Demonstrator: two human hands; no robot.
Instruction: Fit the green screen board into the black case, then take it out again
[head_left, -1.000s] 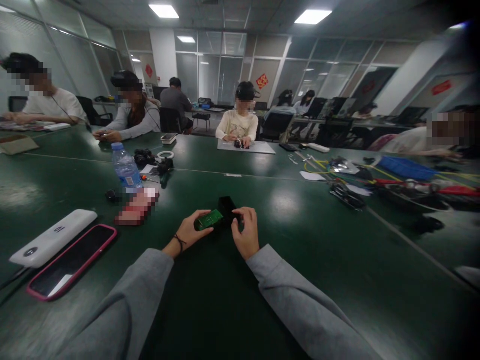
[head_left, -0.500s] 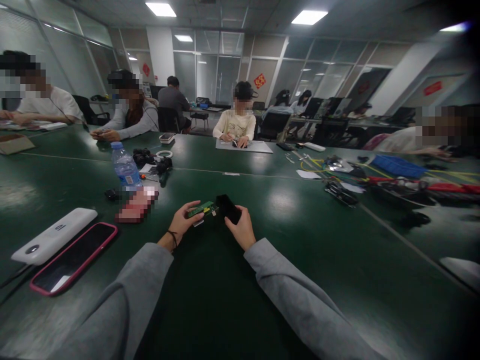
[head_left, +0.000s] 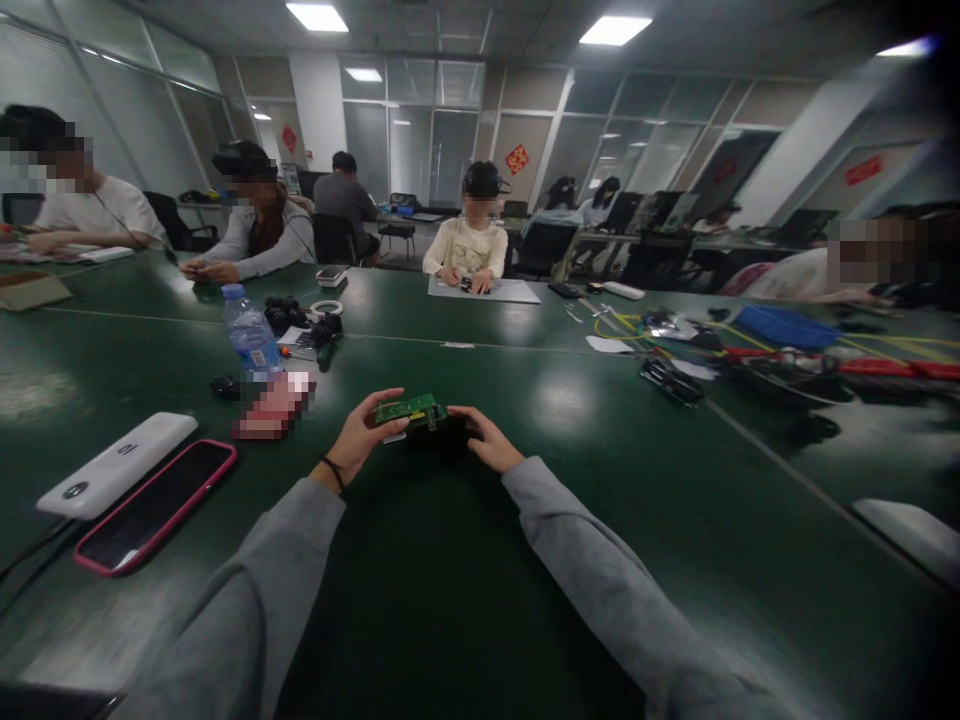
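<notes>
Held between the thumb and fingers of my left hand point(head_left: 362, 432) is a green circuit board point(head_left: 401, 408), with small parts and a yellow patch along its near edge. My right hand point(head_left: 491, 440) grips a dark, box-like black piece point(head_left: 442, 436) at its right side. The black piece lies just below and to the right of the board, and the two overlap in view; whether they touch I cannot tell. Its outline is hard to make out against the dark table. A small white bit shows under my left thumb.
On the left lie a red-edged phone point(head_left: 157, 508), a white power bank point(head_left: 120, 465), a pink-red item point(head_left: 274, 408) and a water bottle point(head_left: 251, 335). Cables and a blue tray point(head_left: 787, 328) spread over the right of the green table point(head_left: 585, 470). Co-workers sit around it.
The circuit board has turned more level and shifted right. The black piece has tipped down from its raised slant and now sits lower, close under the board.
</notes>
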